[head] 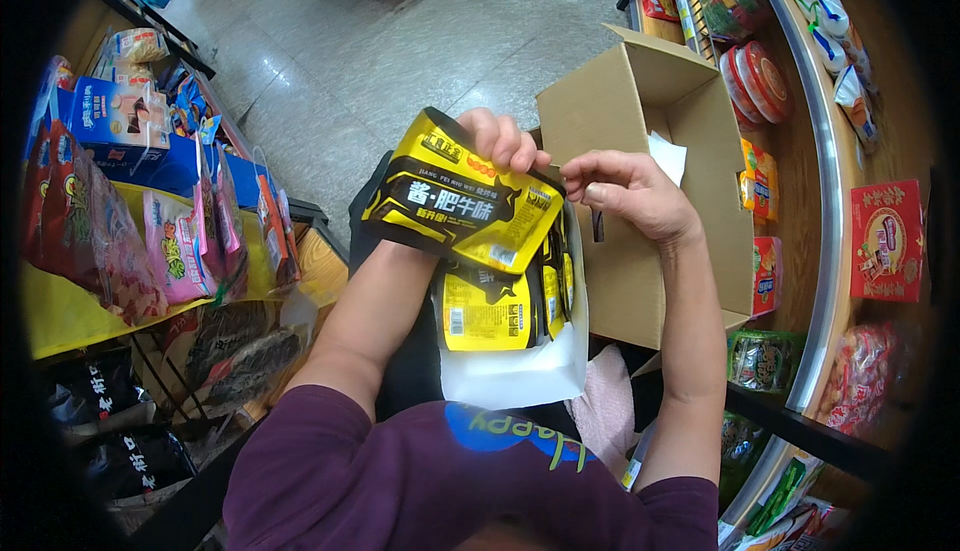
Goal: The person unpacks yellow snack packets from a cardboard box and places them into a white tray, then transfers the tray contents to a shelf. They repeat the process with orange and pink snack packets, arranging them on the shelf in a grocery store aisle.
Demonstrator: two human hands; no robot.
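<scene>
My left hand [504, 140] grips a yellow-and-black snack packet [461, 191] printed with an ox figure, its fingers curled over the upper edge. The packet is tilted above a white open carton [517, 378] on my lap. Similar packets [487, 309] lie in that carton, one flat and others on edge at its right side. At the held packet's right corner, my right hand [634, 189] has its fingers bent, with the fingertips close to the corner. Whether they pinch it cannot be made out.
An open cardboard box [622, 281] stands to the right, with white paper [667, 157] inside. Beyond it are shelves [817, 326] of packaged food. Bagged snacks and a blue box [120, 120] fill a display on the left. A pink cloth [606, 393] lies beside the carton. Tiled floor [420, 41] stretches ahead.
</scene>
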